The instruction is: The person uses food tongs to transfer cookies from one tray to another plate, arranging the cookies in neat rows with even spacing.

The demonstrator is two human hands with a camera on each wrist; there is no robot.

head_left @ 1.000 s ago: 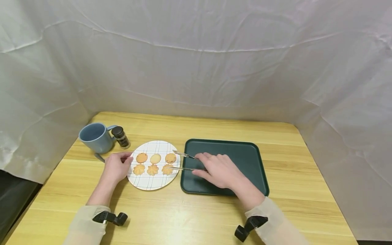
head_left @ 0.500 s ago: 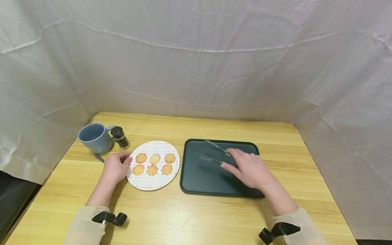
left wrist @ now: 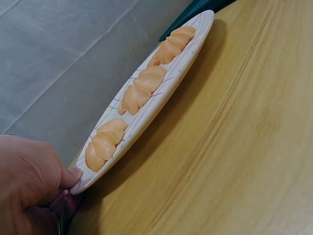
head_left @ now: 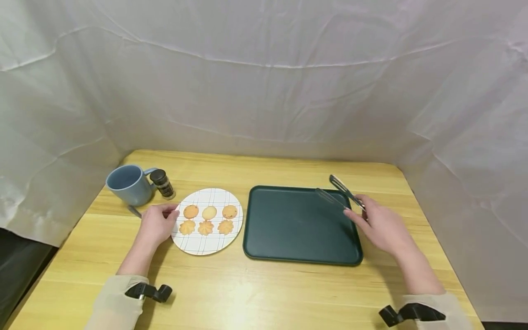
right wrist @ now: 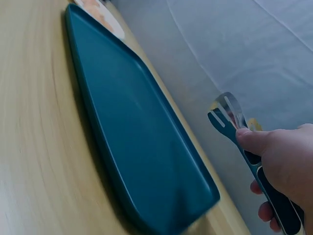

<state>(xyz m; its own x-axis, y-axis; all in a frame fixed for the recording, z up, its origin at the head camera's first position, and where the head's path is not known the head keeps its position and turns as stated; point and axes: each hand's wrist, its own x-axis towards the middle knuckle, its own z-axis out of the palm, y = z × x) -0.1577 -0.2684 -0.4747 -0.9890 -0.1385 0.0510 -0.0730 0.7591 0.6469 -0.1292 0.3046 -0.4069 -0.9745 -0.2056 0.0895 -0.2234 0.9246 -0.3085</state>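
Wooden table (head_left: 264, 293): mug (head_left: 129, 184) and spice jar (head_left: 162, 184) behind cookie plate (head_left: 206, 245).

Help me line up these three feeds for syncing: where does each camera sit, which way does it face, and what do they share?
Head: worn high, looking forward and down at the wooden table; shows both forearms, the left hand and the right hand.
Left wrist: low beside the left hand, facing along the white grid-patterned plate of biscuits; shows its fingers on the rim.
Right wrist: low behind the right hand, facing across the dark green rectangular tray; shows fingers holding metal tongs.
Shared: the wrist views each show both the plate and the tray.
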